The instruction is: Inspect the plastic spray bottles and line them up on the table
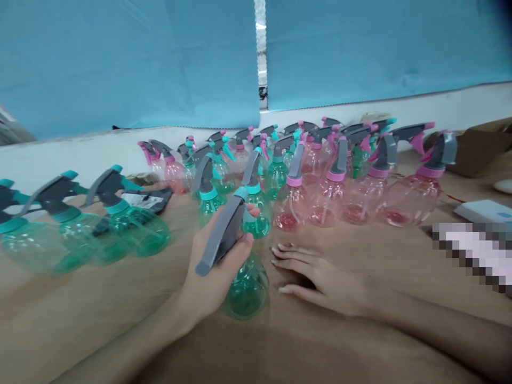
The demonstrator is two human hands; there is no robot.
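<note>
My left hand is wrapped round the neck of a green spray bottle, whose grey trigger head tilts toward me. The bottle's round body rests on the brown table just right of that hand. My right hand lies flat on the table beside the bottle, fingers stretched out toward it and holding nothing.
Several green spray bottles lie at the left. A dense group of upright green and pink spray bottles stands behind my hands. A white box and brown cardboard sit at the right. Blue sheets hang behind.
</note>
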